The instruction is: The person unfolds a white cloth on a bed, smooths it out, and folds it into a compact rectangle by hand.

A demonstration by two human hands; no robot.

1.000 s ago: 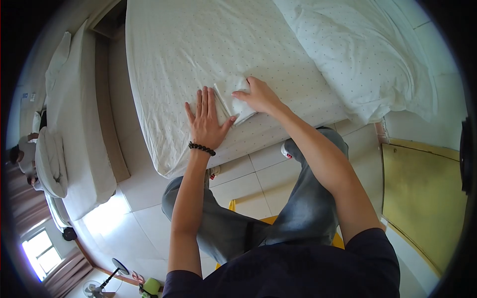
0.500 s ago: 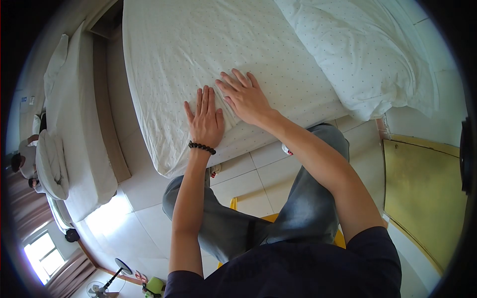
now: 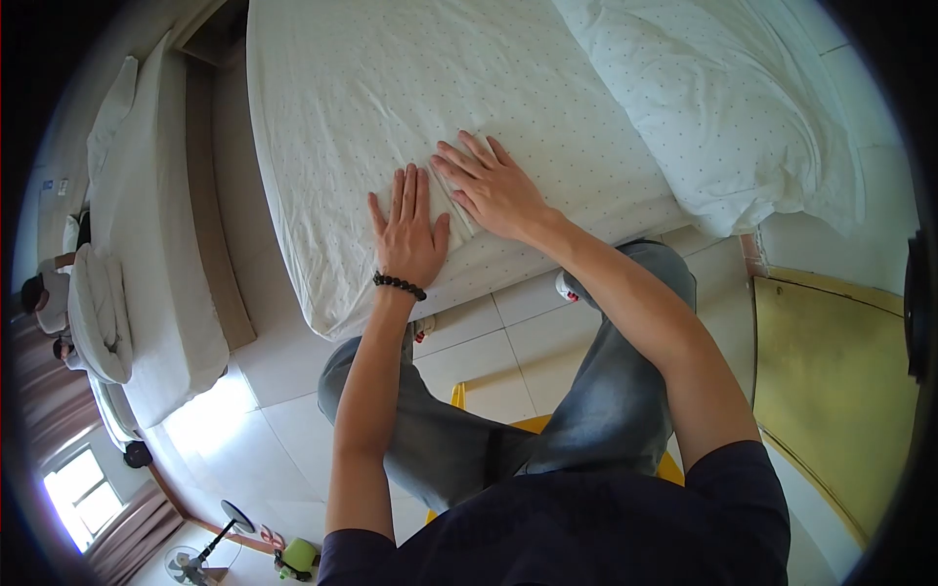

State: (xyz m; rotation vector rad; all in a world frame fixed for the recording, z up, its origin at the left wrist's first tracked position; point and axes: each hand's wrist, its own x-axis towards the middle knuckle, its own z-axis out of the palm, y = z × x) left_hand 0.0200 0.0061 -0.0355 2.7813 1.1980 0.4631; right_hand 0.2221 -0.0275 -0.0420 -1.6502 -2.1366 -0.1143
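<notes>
Both palms rest on a bed covered by a white dotted sheet (image 3: 391, 88). My left hand (image 3: 408, 234) lies flat near the bed's front edge, fingers straight and thumb apart, with a black bead bracelet (image 3: 399, 285) round the wrist. To its right, my right hand (image 3: 490, 188) is spread on the same sheet, fingers slanting up and left. Neither hand holds anything. Small creases run through the fabric around and between them.
A white dotted pillow or quilt (image 3: 723, 117) lies at the bed's right end. I sit on a yellow stool (image 3: 532, 424). Another white bed (image 3: 156, 234) stands at left, with people (image 3: 49, 301) beyond it. A yellow panel (image 3: 831, 381) is at right and a fan (image 3: 184, 564) at lower left.
Both hands appear slightly farther right and up, still flat on the sheet. The whole view has shifted a little with my head.
</notes>
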